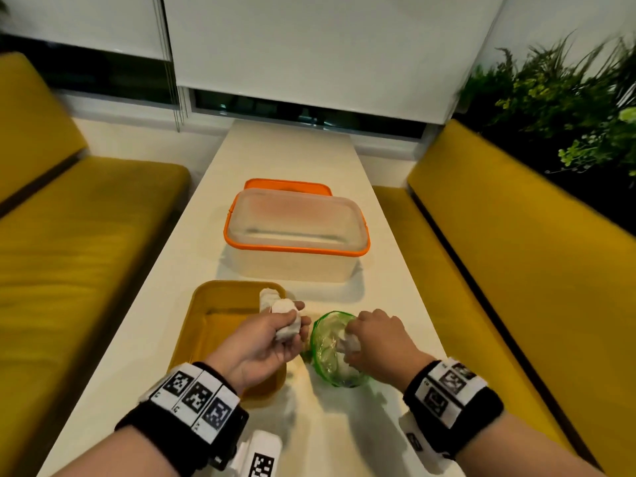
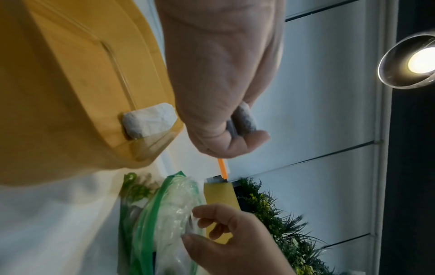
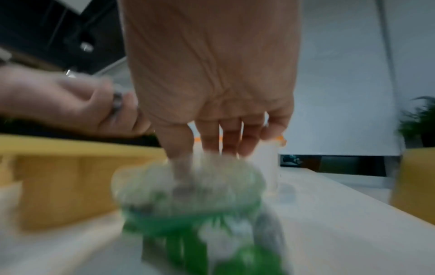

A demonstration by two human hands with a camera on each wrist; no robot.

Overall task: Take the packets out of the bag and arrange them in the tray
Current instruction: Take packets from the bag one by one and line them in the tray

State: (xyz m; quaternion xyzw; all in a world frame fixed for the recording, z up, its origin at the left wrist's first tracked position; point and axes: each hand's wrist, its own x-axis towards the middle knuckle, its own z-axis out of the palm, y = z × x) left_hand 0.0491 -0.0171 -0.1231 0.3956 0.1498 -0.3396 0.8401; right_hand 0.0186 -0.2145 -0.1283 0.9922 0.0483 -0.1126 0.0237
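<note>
A yellow tray (image 1: 206, 325) lies near the left of the table, with one white packet (image 1: 267, 297) in its far right corner. Over the tray's right edge my left hand (image 1: 296, 320) grips a second white packet (image 1: 285, 323); in the left wrist view this held packet (image 2: 244, 120) shows between my curled fingers, and the lying packet (image 2: 148, 121) sits in the tray (image 2: 70, 93). Just right of the tray stands the clear, green-rimmed bag (image 1: 328, 352). My right hand (image 1: 351, 344) reaches into its mouth and pinches a white packet (image 1: 347, 345). The right wrist view of the bag (image 3: 188, 195) is blurred.
A clear container with an orange rim (image 1: 296, 247) stands beyond the tray, and an orange lid (image 1: 287, 184) lies behind it. Yellow benches (image 1: 516, 270) flank the narrow white table (image 1: 395, 287). Plants (image 1: 568, 115) fill the far right.
</note>
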